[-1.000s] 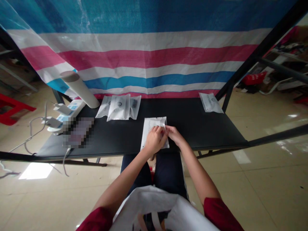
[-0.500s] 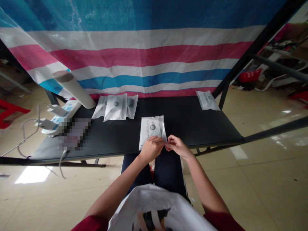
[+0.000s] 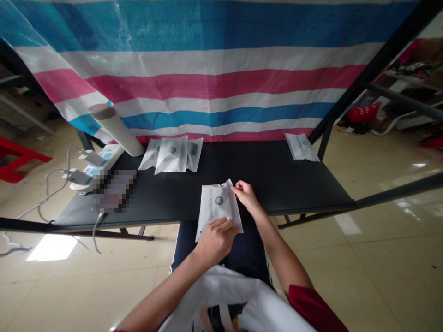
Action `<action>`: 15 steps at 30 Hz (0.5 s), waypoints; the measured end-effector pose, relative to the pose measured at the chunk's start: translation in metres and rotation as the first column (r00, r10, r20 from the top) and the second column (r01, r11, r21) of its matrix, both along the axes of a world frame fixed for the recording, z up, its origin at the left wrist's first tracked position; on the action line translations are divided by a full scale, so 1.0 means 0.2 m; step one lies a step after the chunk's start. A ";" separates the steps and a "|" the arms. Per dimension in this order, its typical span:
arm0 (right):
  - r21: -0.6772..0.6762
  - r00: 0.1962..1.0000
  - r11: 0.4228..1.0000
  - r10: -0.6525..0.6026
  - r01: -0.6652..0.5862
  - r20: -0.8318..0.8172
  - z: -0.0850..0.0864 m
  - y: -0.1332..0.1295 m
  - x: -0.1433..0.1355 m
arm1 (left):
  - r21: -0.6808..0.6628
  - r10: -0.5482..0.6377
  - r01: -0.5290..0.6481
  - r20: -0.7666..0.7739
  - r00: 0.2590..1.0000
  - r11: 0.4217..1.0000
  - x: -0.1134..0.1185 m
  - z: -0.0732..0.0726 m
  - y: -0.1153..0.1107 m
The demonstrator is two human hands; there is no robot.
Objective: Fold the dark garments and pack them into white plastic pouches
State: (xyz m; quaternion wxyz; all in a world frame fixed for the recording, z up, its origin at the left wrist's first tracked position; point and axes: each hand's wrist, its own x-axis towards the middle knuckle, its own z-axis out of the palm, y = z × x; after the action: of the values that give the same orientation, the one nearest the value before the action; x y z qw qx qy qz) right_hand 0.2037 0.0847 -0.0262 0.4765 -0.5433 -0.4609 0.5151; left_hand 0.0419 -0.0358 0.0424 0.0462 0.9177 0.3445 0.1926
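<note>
A white translucent pouch (image 3: 216,203) with a round logo and lettering lies partly on the black table (image 3: 263,177), its near end over the front edge. My left hand (image 3: 218,235) is closed on the pouch's near right corner. Higher up along the same side, my right hand (image 3: 244,191) pinches the pouch's right edge near its far corner. Several similar pouches (image 3: 172,154) overlap at the back left of the table, and another pouch (image 3: 302,147) lies at the back right.
On the left are a white bottle (image 3: 119,131), a power strip (image 3: 100,168) with plugs and cables, and a blurred-out device (image 3: 116,190). Striped sheeting (image 3: 207,87) hangs behind the table. Dark metal bars (image 3: 398,191) extend at the right.
The pouch has moved toward me, its near end now past the table edge. My left hand has come nearer my body; my right hand has moved up along the pouch's edge.
</note>
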 end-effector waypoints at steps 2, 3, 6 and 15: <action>0.041 0.999 0.999 -0.002 0.000 0.047 -0.02 0.05 -0.08 | -0.007 0.019 -0.019 0.035 0.999 1.000 -0.06 0.03 -0.08; 0.059 0.998 0.998 0.005 -0.009 0.069 -0.04 0.07 -0.13 | -0.014 0.048 -0.047 0.053 0.997 0.999 -0.09 0.04 -0.11; 0.105 0.990 0.993 0.046 -0.060 0.130 -0.05 0.11 -0.32 | -0.038 0.165 -0.162 0.087 0.982 0.986 -0.21 0.04 -0.17; 0.194 0.960 0.940 0.267 -0.279 0.088 -0.05 0.22 -0.66 | 0.077 0.493 -0.493 0.021 0.870 0.866 -0.71 -0.08 -0.09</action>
State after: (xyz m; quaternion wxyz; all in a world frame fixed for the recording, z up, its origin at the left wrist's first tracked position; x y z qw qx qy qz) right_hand 0.0716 0.1286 -0.0353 0.4397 -0.4374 -0.5964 0.5095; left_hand -0.0996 -0.0545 0.0264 -0.0411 0.8004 0.5594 0.2118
